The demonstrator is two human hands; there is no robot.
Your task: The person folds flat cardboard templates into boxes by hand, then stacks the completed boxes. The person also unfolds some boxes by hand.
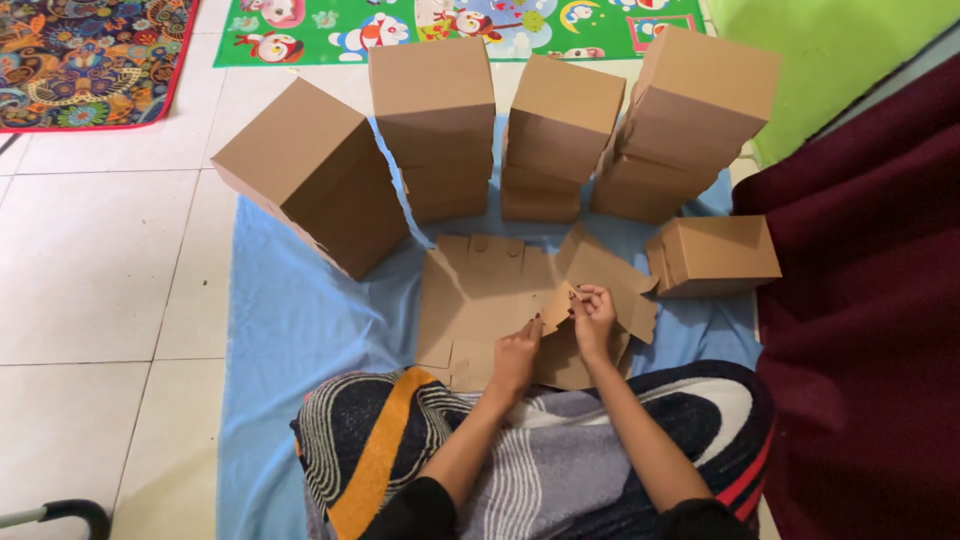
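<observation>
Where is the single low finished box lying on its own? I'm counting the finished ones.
In the head view, the single box lies on the blue cloth at the right, below the rightmost stack, beside the dark red fabric.

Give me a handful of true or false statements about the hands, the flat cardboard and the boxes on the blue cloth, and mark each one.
1. Both hands, left hand and right hand, touch the flat cardboard. True.
2. The right hand pinches a small cardboard flap. True.
3. The cardboard lies on a red cloth. False: it lies on a blue cloth.
4. Only one folded box stands behind the cardboard. False: several stacks of boxes stand there.
5. A single box sits to the right of the cardboard. True.
6. The floor is wooden. False: it is white tile.
</observation>
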